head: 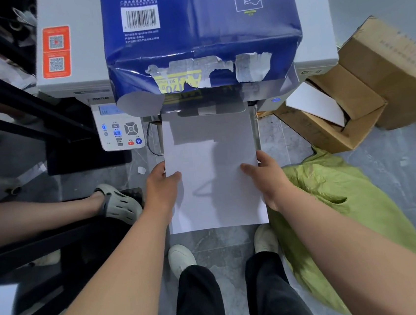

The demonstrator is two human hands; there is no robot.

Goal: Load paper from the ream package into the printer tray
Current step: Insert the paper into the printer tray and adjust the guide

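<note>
Cardboard boxes (364, 94) stand beside green cloth (334, 195).

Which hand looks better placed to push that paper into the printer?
Neither clearly: the left hand and right hand grip opposite edges of the paper at matching height. Its far end sits under the blue package, so pushing with both together probably keeps it straight.

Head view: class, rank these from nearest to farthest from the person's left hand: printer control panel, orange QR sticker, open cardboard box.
From the left hand:
1. Printer control panel, just above it, left of the paper.
2. Orange QR sticker, higher up, on the printer's left top.
3. Open cardboard box, far across on the right.
</note>
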